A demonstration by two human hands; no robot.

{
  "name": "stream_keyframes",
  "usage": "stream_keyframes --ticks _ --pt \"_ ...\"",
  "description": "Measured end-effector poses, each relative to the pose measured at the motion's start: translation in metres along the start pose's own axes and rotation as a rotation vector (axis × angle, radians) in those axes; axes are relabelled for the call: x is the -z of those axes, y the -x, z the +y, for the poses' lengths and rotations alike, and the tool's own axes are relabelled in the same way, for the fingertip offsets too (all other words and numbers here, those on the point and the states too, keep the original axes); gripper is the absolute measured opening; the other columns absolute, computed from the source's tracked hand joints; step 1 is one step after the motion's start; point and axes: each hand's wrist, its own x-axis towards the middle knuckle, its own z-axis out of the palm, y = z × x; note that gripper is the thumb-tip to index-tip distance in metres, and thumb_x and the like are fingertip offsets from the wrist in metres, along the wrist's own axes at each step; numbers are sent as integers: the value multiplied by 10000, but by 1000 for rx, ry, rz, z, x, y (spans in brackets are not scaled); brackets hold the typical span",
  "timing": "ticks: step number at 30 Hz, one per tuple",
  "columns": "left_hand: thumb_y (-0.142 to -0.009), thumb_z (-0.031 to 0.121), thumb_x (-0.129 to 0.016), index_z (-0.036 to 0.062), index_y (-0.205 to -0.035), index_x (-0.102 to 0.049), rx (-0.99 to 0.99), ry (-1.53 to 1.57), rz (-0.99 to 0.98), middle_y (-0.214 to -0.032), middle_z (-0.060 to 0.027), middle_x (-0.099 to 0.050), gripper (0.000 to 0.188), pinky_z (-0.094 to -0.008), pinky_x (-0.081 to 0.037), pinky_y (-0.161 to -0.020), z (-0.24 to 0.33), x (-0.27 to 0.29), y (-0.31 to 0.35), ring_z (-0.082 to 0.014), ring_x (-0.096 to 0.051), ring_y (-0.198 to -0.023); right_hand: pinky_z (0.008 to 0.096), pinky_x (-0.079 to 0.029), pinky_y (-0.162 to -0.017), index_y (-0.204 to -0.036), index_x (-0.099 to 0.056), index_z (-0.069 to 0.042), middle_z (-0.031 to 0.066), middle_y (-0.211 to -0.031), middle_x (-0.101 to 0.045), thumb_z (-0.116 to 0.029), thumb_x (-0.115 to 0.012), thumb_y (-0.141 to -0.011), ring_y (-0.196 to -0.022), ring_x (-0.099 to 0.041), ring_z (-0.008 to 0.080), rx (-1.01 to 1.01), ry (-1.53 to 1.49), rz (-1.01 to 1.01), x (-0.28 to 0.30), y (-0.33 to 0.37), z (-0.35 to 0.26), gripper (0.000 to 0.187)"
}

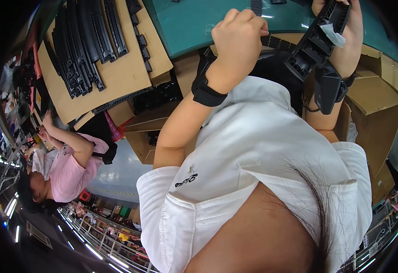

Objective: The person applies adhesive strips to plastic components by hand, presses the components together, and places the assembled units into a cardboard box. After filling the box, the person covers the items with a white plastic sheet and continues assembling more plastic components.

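Note:
My right hand (352, 34) grips a long black plastic part (315, 52) with slatted, vent-like openings, tilted over the near edge of the green table. A small translucent whitish piece of film (333, 35) lies against that part. To its left, my left hand (237, 43) is raised with the fingers curled in. Whatever those fingers hold, if anything, is hidden. A black band (208, 93) circles the left wrist, and a black box-shaped device (330, 88) sits at the right one.
Several long black plastic strips (83, 41) lie on cardboard (121, 75) at the left. The green table (185, 25) spans the far side. Open cardboard boxes (374, 98) stand at the right, another box (139, 143) at the left. A co-worker in pink (78, 168) is at the far left.

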Motion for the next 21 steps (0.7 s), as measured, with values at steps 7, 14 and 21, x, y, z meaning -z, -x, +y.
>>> stream_keyframes --ticks 7,14,21 --pt "-774 -57 -617 -35 -804 -619 557 654 -236 -808 -60 -593 37 -234 -430 -679 11 66 -39 -130 -554 -769 226 -495 -575 -676 -478 -21 39 -599 -510 -82 -579 -863 -525 -509 124 3 -14 17 0 4 2 221" --pt "-737 -39 -663 -29 -766 -623 139 301 -236 -782 -71 -602 51 -259 -442 -665 53 128 -50 -181 -574 -760 231 -495 -577 -674 -477 -23 47 -606 -515 -79 -581 -861 -533 -512 131 -6 -33 15 -3 0 1 221" --pt "-703 -17 -670 -8 -760 -633 31 261 -201 -778 -57 -604 69 -264 -436 -661 56 128 -46 -183 -567 -757 237 -492 -570 -670 -477 -22 50 -603 -514 -75 -578 -862 -529 -507 136 -2 -13 2 -5 1 7 223"
